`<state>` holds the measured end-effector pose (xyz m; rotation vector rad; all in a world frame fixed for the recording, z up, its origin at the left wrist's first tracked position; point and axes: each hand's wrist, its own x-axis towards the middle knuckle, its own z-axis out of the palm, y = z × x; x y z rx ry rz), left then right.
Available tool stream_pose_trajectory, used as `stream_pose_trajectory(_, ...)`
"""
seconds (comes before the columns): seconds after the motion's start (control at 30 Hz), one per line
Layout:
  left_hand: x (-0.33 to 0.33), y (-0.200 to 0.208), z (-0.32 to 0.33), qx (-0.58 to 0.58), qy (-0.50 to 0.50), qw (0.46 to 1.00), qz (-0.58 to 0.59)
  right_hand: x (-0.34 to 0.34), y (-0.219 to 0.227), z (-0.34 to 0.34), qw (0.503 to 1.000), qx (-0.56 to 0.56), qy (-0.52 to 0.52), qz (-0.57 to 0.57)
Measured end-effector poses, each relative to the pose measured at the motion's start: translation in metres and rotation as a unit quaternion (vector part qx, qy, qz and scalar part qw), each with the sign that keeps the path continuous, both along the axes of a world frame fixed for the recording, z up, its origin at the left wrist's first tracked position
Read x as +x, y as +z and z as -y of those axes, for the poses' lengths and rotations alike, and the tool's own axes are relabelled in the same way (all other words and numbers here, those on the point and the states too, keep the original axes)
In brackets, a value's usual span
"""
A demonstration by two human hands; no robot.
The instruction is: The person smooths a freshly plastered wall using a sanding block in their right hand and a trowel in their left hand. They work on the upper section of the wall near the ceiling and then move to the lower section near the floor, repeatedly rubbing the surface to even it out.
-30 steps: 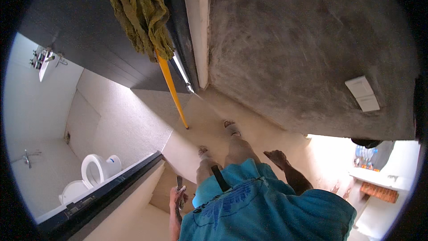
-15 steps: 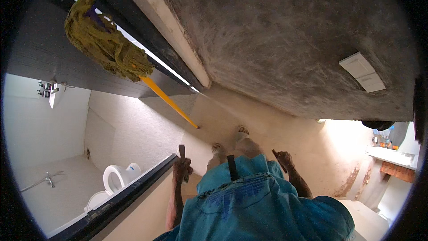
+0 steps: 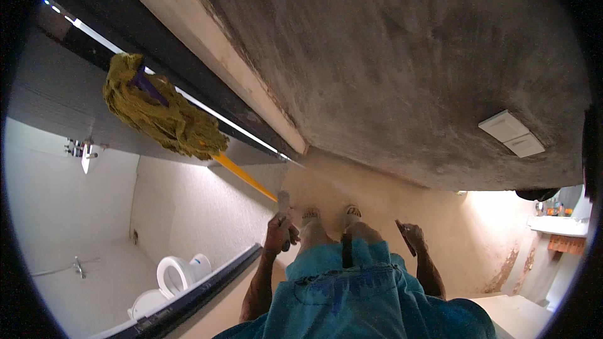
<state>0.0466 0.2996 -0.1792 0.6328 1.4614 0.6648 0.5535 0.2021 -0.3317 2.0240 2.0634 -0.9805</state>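
Note:
My left hand (image 3: 276,232) is closed around a narrow grey flat-ended tool (image 3: 284,201). Its end points forward and overlaps the lower end of the mop's yellow handle (image 3: 245,178) in view; the exact kind is unclear. In front of my right thigh, my right hand (image 3: 414,238) grips a thin, dark flat strip (image 3: 403,236) whose kind I cannot make out. Neither hand touches the wall. The mop stands head-up at the left, its shaggy olive-green head (image 3: 163,113) against the dark door (image 3: 56,97).
A grey, streaky wall (image 3: 377,69) with a white switch plate (image 3: 512,133) rises ahead and to the right. Through the doorway at left are a white toilet (image 3: 179,274) and shower tap (image 3: 78,267). A sink counter (image 3: 556,225) stands far right. My sandalled feet (image 3: 353,211) are on the beige floor (image 3: 383,188).
My left hand has come forward and inward with its tool, toward the mop handle. My right hand has shifted slightly. The whole view has moved, so wall and mop appear lower.

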Motion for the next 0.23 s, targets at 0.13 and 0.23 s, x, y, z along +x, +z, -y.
stream_pose_trajectory(0.13,0.000,0.014,-0.021,0.183,-0.136,0.954,-0.194,-0.033,-0.034,0.034,0.986,0.022,-0.165,-0.032)
stream_pose_trajectory(0.23,0.011,0.040,-0.058,0.329,-0.186,0.885,-0.274,-0.020,-0.055,0.058,0.984,-0.037,-0.174,-0.005)
